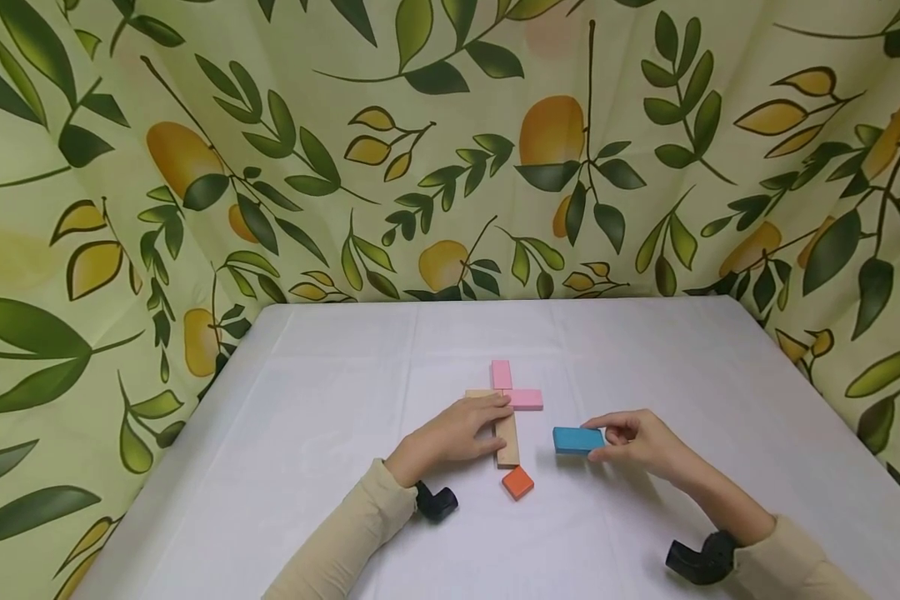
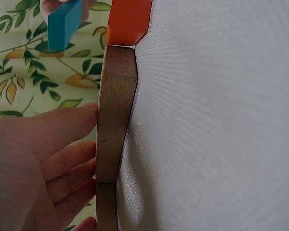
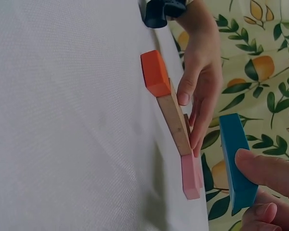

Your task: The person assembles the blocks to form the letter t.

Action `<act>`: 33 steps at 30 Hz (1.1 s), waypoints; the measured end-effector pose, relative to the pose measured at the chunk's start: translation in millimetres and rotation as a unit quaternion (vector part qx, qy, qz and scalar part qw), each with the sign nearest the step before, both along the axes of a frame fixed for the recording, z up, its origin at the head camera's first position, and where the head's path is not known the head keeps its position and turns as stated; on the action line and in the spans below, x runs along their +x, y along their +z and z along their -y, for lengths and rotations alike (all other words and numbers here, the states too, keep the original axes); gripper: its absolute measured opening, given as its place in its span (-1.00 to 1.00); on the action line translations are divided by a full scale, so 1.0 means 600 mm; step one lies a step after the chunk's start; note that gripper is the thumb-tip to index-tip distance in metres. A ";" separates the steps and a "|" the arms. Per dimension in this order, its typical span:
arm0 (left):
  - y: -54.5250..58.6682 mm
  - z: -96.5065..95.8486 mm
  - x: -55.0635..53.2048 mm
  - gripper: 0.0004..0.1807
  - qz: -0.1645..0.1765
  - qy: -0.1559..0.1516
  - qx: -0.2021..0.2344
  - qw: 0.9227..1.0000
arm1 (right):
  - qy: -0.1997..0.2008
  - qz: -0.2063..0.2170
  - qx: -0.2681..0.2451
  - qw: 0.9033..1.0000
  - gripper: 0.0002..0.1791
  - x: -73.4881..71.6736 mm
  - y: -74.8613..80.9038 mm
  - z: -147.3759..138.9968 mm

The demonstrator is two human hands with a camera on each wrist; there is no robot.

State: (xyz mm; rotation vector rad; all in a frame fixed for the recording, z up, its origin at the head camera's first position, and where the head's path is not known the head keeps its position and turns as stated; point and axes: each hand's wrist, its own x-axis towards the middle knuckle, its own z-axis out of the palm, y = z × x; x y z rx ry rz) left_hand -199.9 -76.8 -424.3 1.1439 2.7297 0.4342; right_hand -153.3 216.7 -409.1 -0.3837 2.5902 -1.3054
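Note:
Between thumb and fingers, my right hand (image 1: 637,440) pinches a blue rectangular block (image 1: 576,441), held above the cloth to the right of the other blocks. My left hand (image 1: 453,429) rests on the plain wooden blocks with its fingers extended, the fingertips on their top faces. One wooden block (image 1: 507,446) runs toward me; another wooden block (image 1: 480,393) lies partly hidden under that hand. Two pink blocks adjoin them: an upright pink block (image 1: 501,374) at the far end and a sideways pink block (image 1: 527,400). At the near end, a turned orange block (image 1: 518,482) meets the wood corner-first.
The blocks lie on a table with a white cloth (image 1: 330,400). A leaf-and-fruit patterned curtain (image 1: 442,208) hangs behind the table and along both sides. Black wrist devices sit at the left wrist (image 1: 437,503) and the right wrist (image 1: 701,560).

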 end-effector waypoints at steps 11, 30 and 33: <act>0.002 0.001 -0.002 -0.44 -0.002 -0.006 0.004 1.000 | 0.019 -0.009 -0.022 1.000 -0.56 0.008 -0.004 0.000; 0.002 -0.001 -0.002 -0.45 0.004 -0.007 0.004 1.000 | 0.040 -0.018 -0.036 0.998 -0.56 0.026 -0.011 0.007; 0.001 -0.001 -0.003 -0.45 0.004 -0.007 0.005 1.000 | 0.042 -0.014 -0.039 0.998 -0.56 0.028 -0.013 0.009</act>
